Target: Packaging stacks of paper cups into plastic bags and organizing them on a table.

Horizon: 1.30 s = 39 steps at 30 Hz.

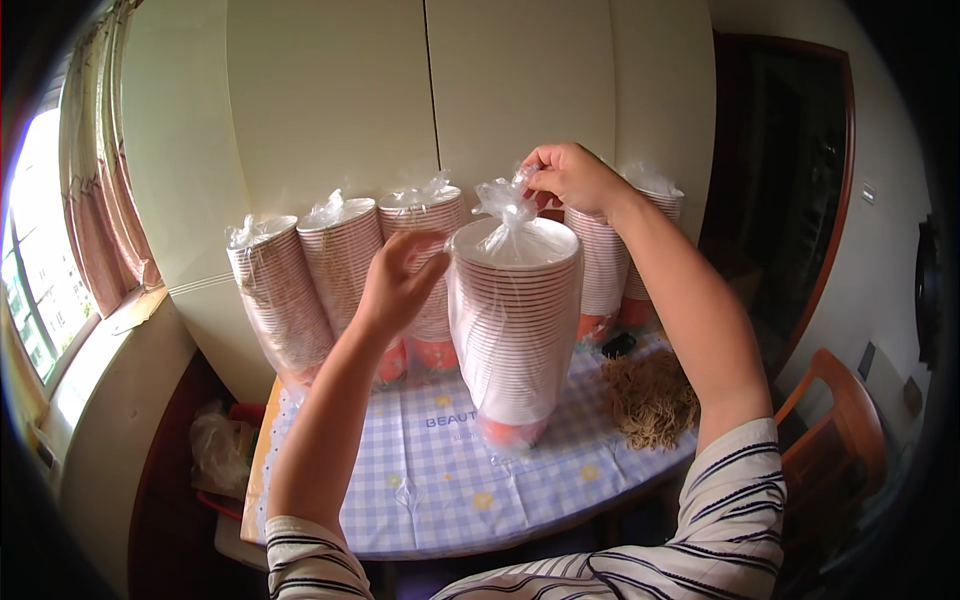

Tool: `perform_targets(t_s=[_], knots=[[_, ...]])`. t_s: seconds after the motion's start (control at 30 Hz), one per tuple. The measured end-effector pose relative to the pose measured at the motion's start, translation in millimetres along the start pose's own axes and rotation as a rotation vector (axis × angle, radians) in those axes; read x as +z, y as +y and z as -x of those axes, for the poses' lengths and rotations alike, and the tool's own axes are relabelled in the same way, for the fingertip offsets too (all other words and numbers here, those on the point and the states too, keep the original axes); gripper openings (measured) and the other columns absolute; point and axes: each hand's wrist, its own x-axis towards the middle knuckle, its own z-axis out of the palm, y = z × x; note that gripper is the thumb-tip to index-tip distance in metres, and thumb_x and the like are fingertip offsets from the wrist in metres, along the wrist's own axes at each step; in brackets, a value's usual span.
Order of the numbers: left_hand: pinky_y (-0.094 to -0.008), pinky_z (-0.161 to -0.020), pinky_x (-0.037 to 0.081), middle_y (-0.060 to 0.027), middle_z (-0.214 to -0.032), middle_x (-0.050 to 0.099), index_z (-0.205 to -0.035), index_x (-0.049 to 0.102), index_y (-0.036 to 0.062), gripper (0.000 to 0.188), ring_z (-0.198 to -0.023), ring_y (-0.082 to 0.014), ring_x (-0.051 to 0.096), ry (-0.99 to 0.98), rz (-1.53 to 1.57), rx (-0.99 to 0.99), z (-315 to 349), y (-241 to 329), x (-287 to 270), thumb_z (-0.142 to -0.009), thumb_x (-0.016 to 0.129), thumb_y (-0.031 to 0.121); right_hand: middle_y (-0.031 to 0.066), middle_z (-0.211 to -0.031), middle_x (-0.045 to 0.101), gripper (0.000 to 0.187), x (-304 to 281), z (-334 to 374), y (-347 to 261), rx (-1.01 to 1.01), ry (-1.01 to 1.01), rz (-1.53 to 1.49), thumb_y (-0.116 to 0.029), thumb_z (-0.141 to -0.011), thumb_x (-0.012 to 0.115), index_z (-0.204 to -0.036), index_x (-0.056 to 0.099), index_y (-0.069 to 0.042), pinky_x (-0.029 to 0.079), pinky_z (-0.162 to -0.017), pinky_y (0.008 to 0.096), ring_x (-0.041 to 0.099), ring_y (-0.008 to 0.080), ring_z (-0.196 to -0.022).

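At left, a bright window [38, 270] and curtain [98, 170] flank a pale cabinet [330, 100]; a checked cloth [400, 515] covers the table [256, 500], and a chair [848, 425] stands near a dark doorway [785, 170].

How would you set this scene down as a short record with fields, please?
Left hand: open, beside the front cup stack; contact unclear
Right hand: pinching the bag's gathered top
Front stack: nested cups, bagged, upright
Behind: five more bagged stacks
Right side: tan string bundle
Surface: blue-and-white checked tablecloth
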Motion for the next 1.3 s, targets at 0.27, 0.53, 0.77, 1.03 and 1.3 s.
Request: perform_targets(t_s=[0.27,0.53,0.77,1.03,1.3], knots=[[-0.0354,-0.083,0.049,-0.0207,-0.099,0.065,-0.113,0.06,-0.0052,0.056,-0.091,-0.0261,0.065,-0.298,-0.019,-0.167,-67,41,46,-0.074,0.076,0.033,0.0057,-0.085,0.065,0.014,2,3,-8,-0.001,0.082,0.009,-0.013,-0.089,0.054,-0.097,0.059,-0.002,0.043,-0.06,0.0248,0.058,0.0115,-0.069],[-0.0277,-0.069,0.049,-0.0085,-0.079,0.065,-0.1,0.066,-0.0044,0.036,-0.073,-0.0151,0.061,-0.263,0.484,-0.276,-91,50,39,-0.079,0.074,0.024,0.0065,-0.085,0.063,0.015,12,2,15,-0.092,0.129,-0.197,-0.005,-0.085,0.054,-0.097,0.061,0.002,0.049,-0.069,0.0262,0.058,0.0129,-0.074],[-0.0229,-0.055,0.046,-0.0068,-0.077,0.062,-0.096,0.065,-0.0038,0.031,-0.064,-0.0102,0.056,-0.301,0.225,-0.399,-110,55,25,-0.08,0.072,0.021,0.0104,-0.11,0.063,0.065,24,17,38,-0.046,-0.1,-0.025,-0.037,-0.077,0.075,-0.124,0.052,0.002,0.04,-0.097,0.0342,0.055,0.0222,-0.11],[-0.0265,-0.054,0.048,-0.0077,-0.069,0.064,-0.084,0.066,-0.0048,0.027,-0.058,-0.0124,0.059,-0.076,0.077,-0.203,-125,49,22,-0.074,0.073,0.019,0.017,-0.083,0.066,0.035,44,5,49,-0.243,0.159,0.577,-0.034,-0.094,0.047,-0.089,0.064,-0.004,0.046,-0.076,0.0482,0.062,0.0367,-0.082],[-0.0266,-0.053,0.048,-0.0082,-0.066,0.064,-0.087,0.066,-0.0058,0.025,-0.055,-0.0119,0.058,0.329,0.086,-0.108,-140,38,-10,-0.077,0.072,0.017,0.0147,-0.077,0.066,0.035,44,6,52,-0.074,-0.008,0.634,-0.034,-0.092,0.05,-0.079,0.066,-0.005,0.047,-0.075,0.0471,0.064,0.0325,-0.076]])
